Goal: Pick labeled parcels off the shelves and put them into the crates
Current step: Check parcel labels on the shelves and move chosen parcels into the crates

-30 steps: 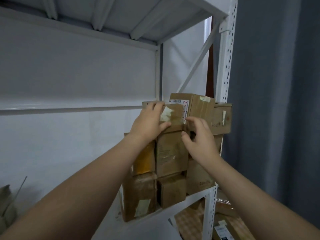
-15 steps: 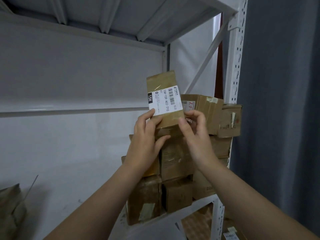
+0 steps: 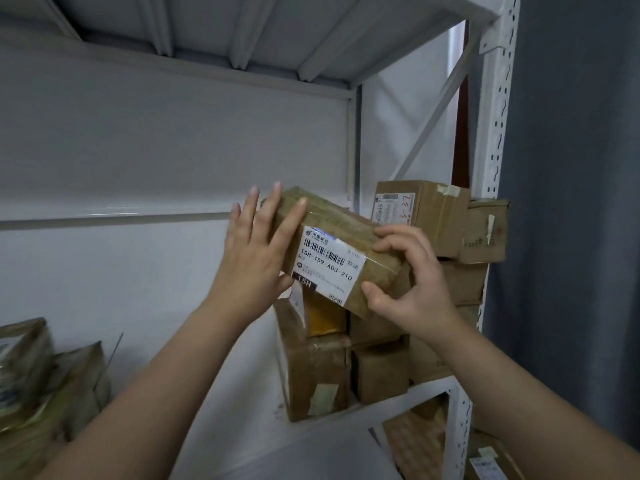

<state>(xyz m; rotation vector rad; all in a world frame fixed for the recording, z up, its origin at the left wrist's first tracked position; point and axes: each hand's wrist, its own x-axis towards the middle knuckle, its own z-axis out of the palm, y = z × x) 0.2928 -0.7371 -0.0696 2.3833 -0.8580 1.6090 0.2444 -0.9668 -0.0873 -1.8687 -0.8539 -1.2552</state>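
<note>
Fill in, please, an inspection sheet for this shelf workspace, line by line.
Surface: white metal shelf, carrying a stack of boxes.
Job's things: labeled parcel, tilted, held in front of the stack; no crate in view.
Clutter: soft packets at the left edge.
Hands: left hand flat against the parcel's left end; right hand grips its right end.
Cables: nothing seen.
Surroundings: perforated upright; grey curtain on the right.

**White metal shelf, parcels at both ends**

The shelf board (image 3: 346, 427) runs to a perforated upright (image 3: 495, 133) on the right. Brown cardboard boxes (image 3: 379, 372) stand stacked on it at that end, several layers high. More taped parcels (image 3: 45, 386) lie at its far left, blurred.
</note>
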